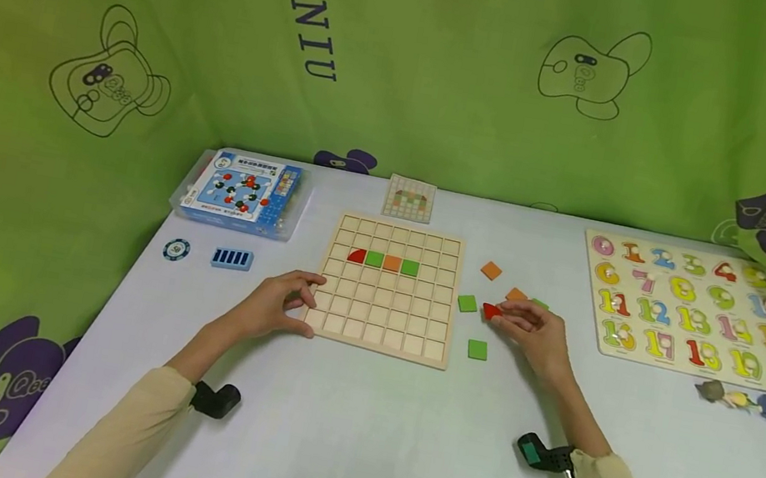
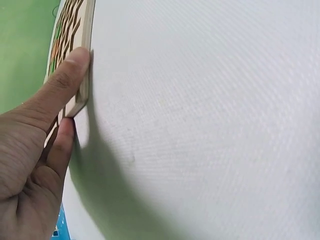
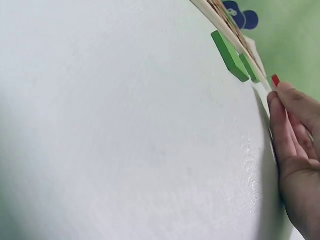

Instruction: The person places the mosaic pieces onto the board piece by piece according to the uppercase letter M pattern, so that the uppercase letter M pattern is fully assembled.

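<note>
A wooden grid board (image 1: pixel 386 320) lies flat on the table. In one of its rows sit a red quarter-round tile (image 1: pixel 357 256), a green square tile (image 1: pixel 374 259), an orange square tile (image 1: pixel 391 263) and another green one (image 1: pixel 410 267). My left hand (image 1: pixel 276 306) holds the board's near left corner, thumb on the front edge and fingers along the left side. To the right of the board, my right hand (image 1: pixel 537 339) pinches a red tile (image 3: pixel 276 80) between thumb and fingertips; its full outline is partly hidden.
Loose green squares (image 1: pixel 477 349) and orange squares (image 1: pixel 491 271) lie right of the board. A pattern card (image 1: pixel 409 199) stands behind it. At left are a boxed molecule set (image 1: pixel 238 194), a round chip (image 1: pixel 176 249) and a blue block (image 1: pixel 232 258); at right, a number puzzle (image 1: pixel 702 309) and small figures (image 1: pixel 751 403).
</note>
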{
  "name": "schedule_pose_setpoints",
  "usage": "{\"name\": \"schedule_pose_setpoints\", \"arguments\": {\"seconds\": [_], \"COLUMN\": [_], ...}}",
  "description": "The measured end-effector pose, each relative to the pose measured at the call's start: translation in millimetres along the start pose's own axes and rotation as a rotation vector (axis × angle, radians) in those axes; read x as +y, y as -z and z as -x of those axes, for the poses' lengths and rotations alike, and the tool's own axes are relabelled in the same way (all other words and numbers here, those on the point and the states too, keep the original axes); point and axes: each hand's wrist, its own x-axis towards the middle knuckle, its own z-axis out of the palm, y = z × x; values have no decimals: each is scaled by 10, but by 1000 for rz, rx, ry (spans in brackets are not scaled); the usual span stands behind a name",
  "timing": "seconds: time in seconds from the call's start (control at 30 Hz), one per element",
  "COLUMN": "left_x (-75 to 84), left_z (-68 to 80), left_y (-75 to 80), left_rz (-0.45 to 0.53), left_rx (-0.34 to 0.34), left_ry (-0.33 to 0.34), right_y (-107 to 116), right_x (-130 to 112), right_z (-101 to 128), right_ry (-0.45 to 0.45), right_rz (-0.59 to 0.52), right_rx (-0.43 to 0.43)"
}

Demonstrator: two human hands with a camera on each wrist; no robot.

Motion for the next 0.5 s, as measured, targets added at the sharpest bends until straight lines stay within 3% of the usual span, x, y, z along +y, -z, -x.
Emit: {"name": "schedule_pose_setpoints", "arguments": {"seconds": [0.23,0.5], "left_x": [-3,-28], "left_z": [-3,-7], "left_y": [-10,-11], "left_rz": [8,29], "left_rx": [6,5], "left_ry": [8,-1], "right_y": [-60,-151], "right_x": [25,10], "right_z": [21,28], "right_ry": [-5,-19], "right_rz": [-145,-185], "right_rx": [110,213]}}
